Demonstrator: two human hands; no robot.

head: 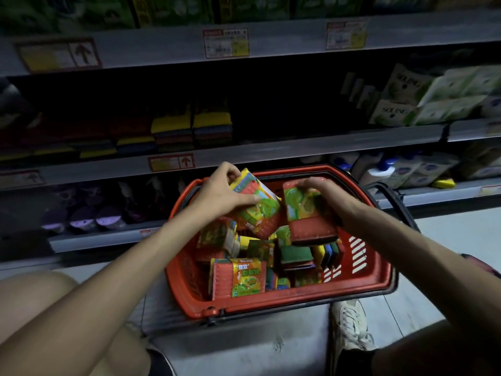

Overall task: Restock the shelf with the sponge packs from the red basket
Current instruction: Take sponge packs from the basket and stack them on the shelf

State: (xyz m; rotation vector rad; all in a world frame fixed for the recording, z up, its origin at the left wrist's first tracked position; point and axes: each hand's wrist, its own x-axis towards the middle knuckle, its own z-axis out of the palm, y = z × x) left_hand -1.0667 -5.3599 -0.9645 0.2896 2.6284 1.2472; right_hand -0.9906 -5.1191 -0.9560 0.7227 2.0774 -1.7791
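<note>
Dim shop shelving stands behind a red basket [271, 302] on the floor. Directly under both hands, the basket holds a jumble of loose sponge packs [238, 278], orange and yellow with green labels. The left hand [222, 191] grips a first sponge pack [260, 210] tilted above the pile, thumb on its near face, fingers curled over its top edge. Just beside it, the right hand [318, 187] clutches a second sponge pack [306, 215] from above. Beyond the left hand, stacked sponges [173, 131] sit on the shelf [271, 150]. Well past the right hand lie white pouches [401, 104]; below its forearm stands a white shoe [349, 327].
</note>
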